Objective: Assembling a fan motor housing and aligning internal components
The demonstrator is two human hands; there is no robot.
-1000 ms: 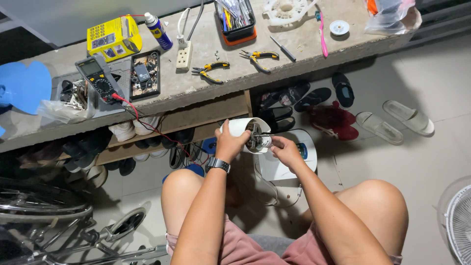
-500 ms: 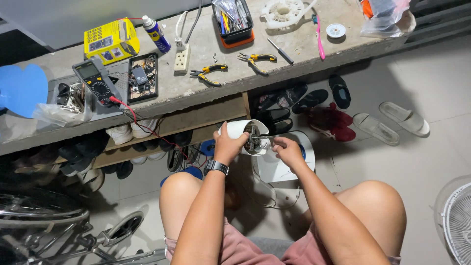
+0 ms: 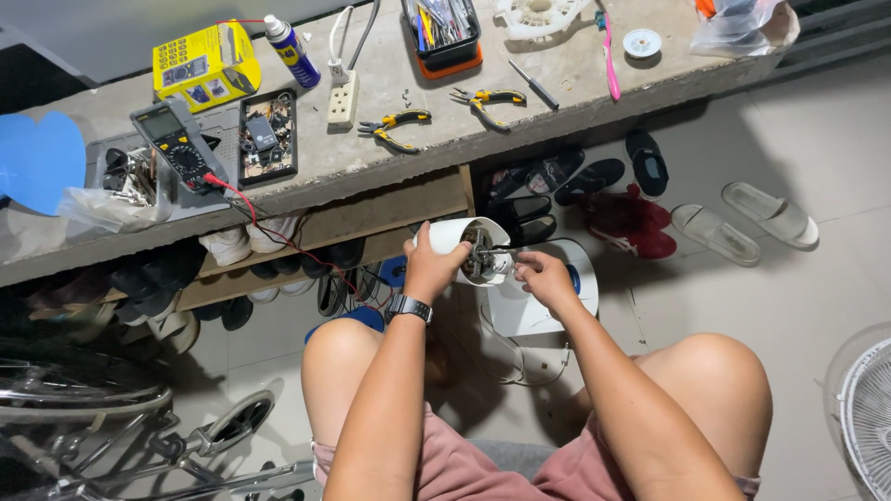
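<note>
While the left hand (image 3: 432,269) wraps around the side of a white motor housing (image 3: 459,243), its fingers curled closed on the shell, the right hand (image 3: 548,278) pinches a thin metal tool (image 3: 497,250) whose tip sits at the open face of the housing, where the motor parts show. The housing is held in the air above the knees, just below the front edge of the workbench (image 3: 557,83) and in front of its lower shelf. A dark watch (image 3: 408,307) sits on the left wrist. Under the hands a white fan base (image 3: 538,311) lies on the floor.

Near the bench's front edge lie two pairs of yellow-handled pliers (image 3: 394,125), with a screwdriver (image 3: 533,85) just to their right. A white power strip (image 3: 342,97) lies behind the pliers. Toward the left end are a multimeter (image 3: 176,144) with a red lead hanging over the edge, a yellow box (image 3: 206,63) and a spray can (image 3: 290,51). An orange tool tray (image 3: 444,32) stands at the back edge. Shoes and sandals (image 3: 742,218) lie on the floor to the right.
</note>
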